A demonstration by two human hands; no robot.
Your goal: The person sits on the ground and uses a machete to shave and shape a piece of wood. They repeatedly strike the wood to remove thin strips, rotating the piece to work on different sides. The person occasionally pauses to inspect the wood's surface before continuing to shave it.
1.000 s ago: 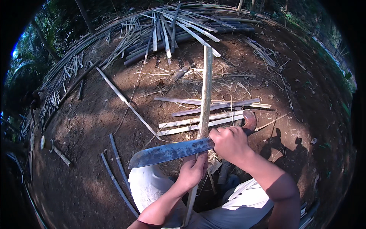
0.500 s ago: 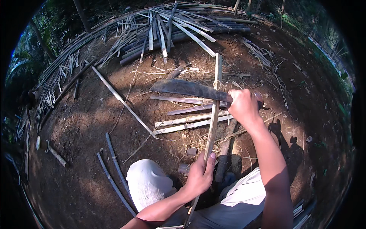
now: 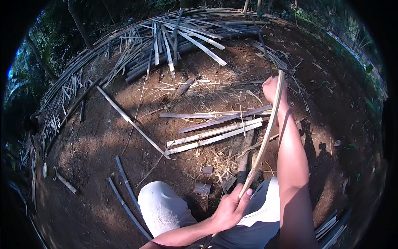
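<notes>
Near my lap, my left hand (image 3: 231,210) is closed around the lower part of a long split bamboo strip (image 3: 263,146). The strip rises at a slant up and to the right, slightly bowed, and crosses in front of my right wrist. My right hand (image 3: 271,89) is reached out beyond the strip, in a fist on the handle of a machete (image 3: 261,43). Its dark blade points away from me and shows nearly edge-on as a thin line; the handle is mostly hidden. Several bamboo strips (image 3: 213,137) lie side by side on the ground under the held one.
A large pile of split bamboo (image 3: 166,41) spreads across the far side. One long pale pole (image 3: 128,119) lies to the left. Two dark curved strips (image 3: 126,191) rest beside my left knee (image 3: 163,205). Shavings (image 3: 217,159) and short bamboo pieces (image 3: 202,189) litter the brown soil (image 3: 103,153).
The machete has swung away from across the strip to point forward, my right hand going farther out. The strip's upper end has tipped right, and my left hand has shifted slightly down and right.
</notes>
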